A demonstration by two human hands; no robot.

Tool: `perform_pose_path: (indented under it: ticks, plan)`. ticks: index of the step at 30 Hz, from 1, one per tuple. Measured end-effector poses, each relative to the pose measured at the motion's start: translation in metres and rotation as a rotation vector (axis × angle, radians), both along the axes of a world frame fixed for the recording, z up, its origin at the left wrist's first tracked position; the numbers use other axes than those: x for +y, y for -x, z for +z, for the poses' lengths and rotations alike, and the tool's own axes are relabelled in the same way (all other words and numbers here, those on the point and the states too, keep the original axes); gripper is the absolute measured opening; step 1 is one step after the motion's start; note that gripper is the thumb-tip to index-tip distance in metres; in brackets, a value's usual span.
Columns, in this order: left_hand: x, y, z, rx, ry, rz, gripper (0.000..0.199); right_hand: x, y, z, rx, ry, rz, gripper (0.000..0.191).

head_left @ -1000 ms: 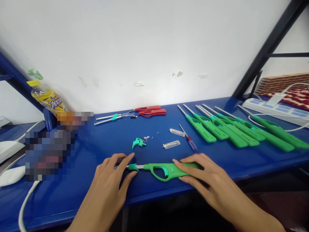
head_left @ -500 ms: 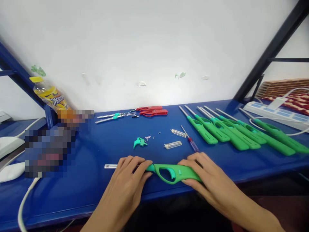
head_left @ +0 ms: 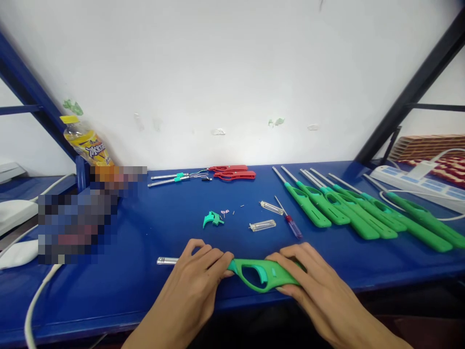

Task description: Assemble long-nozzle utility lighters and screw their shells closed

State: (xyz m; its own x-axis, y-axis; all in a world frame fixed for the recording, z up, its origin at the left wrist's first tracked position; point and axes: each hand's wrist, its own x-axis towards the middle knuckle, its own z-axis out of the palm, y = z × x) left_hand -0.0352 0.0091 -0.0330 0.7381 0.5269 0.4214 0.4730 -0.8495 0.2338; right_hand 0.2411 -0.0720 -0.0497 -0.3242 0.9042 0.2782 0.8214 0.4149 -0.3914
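Bright light washes the wall [head_left: 232, 77], shadow fills below the desk [head_left: 119, 281], and pixelation blots the left.

On the yellow label [head_left: 95, 149] of the transparent plastic bottle [head_left: 85, 139] we note large stylised Chinese characters, apparently beginning 冰红. We find the label's smaller print too blurred to read.

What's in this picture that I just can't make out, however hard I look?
All in the head view:
Middle of the metal tube on the held green lighter: hidden by the left hand.
That lighter's rear end: covered by the right hand.
Base of the yellow-capped bottle: masked by pixelation.
Tiny bits beside the teal trigger piece: too small to identify.
Right end of the white power strip: cut off by the picture's edge.
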Motion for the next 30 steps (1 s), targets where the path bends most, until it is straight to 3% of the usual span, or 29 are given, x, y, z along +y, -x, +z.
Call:
perform_pose_path:
  ticks: [5,11,16,19,22,25,27,30]
  plan:
    - [-0.001,-0.001,-0.005,0.008,-0.093,0.045,0.037,0.002,0.002,0.002,-0.025,-0.047,-0.003,0.042]
    - [-0.001,-0.002,-0.012,0.026,-0.106,0.112,0.051,0.01,0.016,0.005,-0.051,-0.183,-0.022,0.035]
    - [0.003,-0.002,-0.012,0.06,-0.054,0.073,0.064,0.021,0.032,0.01,-0.037,-0.042,0.019,0.039]
    - [0.003,-0.001,-0.016,0.061,-0.036,0.083,0.074,0.029,0.031,0.022,-0.009,0.008,0.044,0.031]
    - [0.001,0.002,-0.018,0.074,0.024,0.152,0.079,0.052,0.021,0.046,-0.003,-0.082,-0.019,0.03]
    - [-0.004,0.005,-0.016,0.077,0.064,0.193,0.079,0.094,0.011,0.071,-0.205,-0.066,-0.123,0.042]
    - [-0.007,0.007,-0.012,0.073,0.058,0.19,0.073,0.125,0.007,0.08,-0.258,-0.046,-0.105,0.031]
    - [-0.008,0.006,-0.008,0.055,0.041,0.207,0.052,0.164,0.005,0.079,-0.284,0.01,0.002,0.012]
